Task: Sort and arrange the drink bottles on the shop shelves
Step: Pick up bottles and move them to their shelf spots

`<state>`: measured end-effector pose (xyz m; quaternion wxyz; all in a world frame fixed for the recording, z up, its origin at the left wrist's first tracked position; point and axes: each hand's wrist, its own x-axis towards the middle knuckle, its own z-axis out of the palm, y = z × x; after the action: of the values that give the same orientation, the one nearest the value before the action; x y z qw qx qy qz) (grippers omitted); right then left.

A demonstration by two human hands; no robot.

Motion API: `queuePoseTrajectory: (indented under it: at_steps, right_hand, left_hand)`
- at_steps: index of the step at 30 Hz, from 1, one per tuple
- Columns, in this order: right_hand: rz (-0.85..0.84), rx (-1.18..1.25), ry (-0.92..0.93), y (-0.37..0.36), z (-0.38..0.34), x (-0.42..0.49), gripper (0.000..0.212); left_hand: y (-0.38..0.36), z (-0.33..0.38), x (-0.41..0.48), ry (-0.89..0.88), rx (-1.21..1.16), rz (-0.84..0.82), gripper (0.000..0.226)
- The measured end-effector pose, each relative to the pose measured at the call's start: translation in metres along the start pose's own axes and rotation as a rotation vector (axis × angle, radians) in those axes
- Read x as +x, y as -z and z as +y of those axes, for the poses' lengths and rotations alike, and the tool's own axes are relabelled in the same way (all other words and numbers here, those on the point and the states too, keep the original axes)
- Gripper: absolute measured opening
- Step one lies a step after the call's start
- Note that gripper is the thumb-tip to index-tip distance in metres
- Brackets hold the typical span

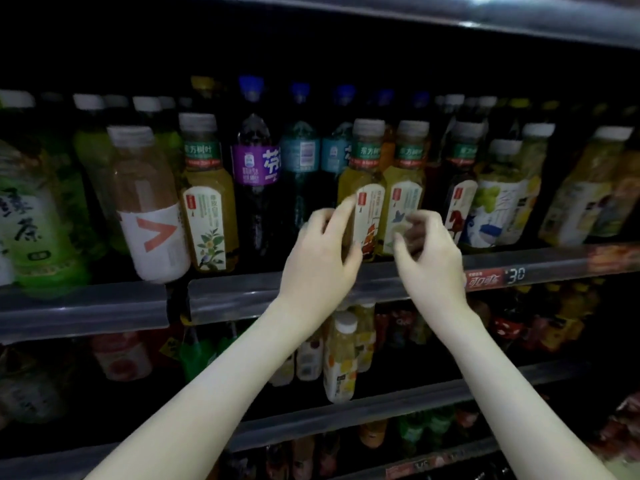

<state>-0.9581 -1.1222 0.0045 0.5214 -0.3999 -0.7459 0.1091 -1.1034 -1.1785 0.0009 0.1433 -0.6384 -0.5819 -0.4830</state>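
Note:
Two yellow tea bottles with grey caps stand side by side on the middle shelf [242, 292]. My left hand [322, 251] grips the left tea bottle [369, 161] low down, index finger along its label and thumb across its lower front. Just in front of the right tea bottle [408, 164], my right hand [427, 251] hovers with loosely curled, blurred fingers that hold nothing I can see. Another such tea bottle [207, 202] stands further left.
A tilted pale bottle with a red arrow [149, 209] and green tea bottles [34, 220] fill the left. Dark bottles with purple [256, 168] and teal labels stand behind. More bottles [498, 199] crowd the right above a red price tag [495, 277]. Lower shelves hold juice bottles [341, 358].

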Motion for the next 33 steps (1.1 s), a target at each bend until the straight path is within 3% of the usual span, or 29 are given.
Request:
queuePoseTrajectory:
  at_steps: [6, 14, 25, 30, 33]
  right_hand:
    - [0.036, 0.008, -0.035, -0.004, 0.015, 0.040, 0.058]
    - [-0.043, -0.004, -0.086, -0.021, 0.026, 0.062, 0.076]
    - [-0.091, 0.203, -0.214, -0.038, 0.034, 0.071, 0.093]
    - [0.046, 0.344, -0.068, -0.031, 0.031, 0.047, 0.087]
    - [0.217, 0.341, 0.108, -0.021, 0.018, 0.030, 0.091]
  left_hand:
    - [-0.036, -0.002, 0.048, 0.221, -0.052, -0.131, 0.091]
    - [-0.056, -0.003, 0.053, 0.382, -0.074, -0.133, 0.107]
    - [-0.032, 0.003, 0.034, 0.299, -0.279, 0.097, 0.105]
    - [0.010, 0.018, 0.017, 0.142, -0.359, 0.274, 0.100]
    - [0.037, 0.026, -0.010, 0.155, -0.321, 0.344, 0.100]
